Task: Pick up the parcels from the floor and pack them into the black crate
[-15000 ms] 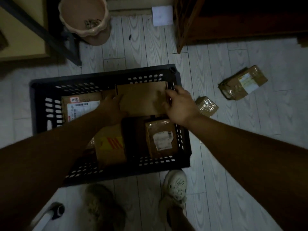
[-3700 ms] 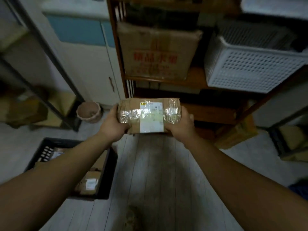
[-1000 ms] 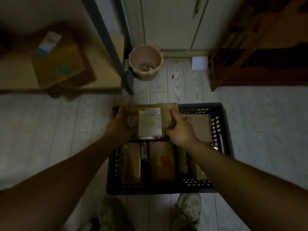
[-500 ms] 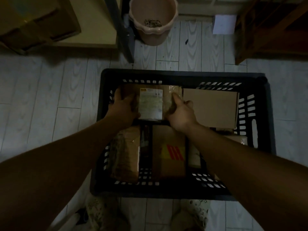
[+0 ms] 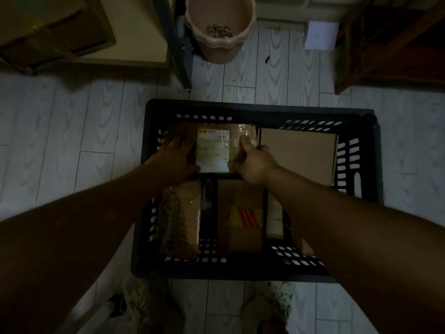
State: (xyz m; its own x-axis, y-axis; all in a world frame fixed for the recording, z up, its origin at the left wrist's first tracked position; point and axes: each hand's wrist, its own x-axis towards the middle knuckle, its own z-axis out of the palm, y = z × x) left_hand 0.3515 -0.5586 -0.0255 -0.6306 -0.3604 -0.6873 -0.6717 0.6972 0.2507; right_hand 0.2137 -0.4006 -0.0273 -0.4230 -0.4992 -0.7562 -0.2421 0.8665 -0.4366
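Labelled parcel (image 5: 213, 150), gripped by left hand (image 5: 177, 160) and right hand (image 5: 255, 165), is inside black crate (image 5: 240, 108).

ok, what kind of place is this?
Likely a home storeroom or back room: plank floor, wooden shelving, a stored box, a bin, and a parcel held in the crate.
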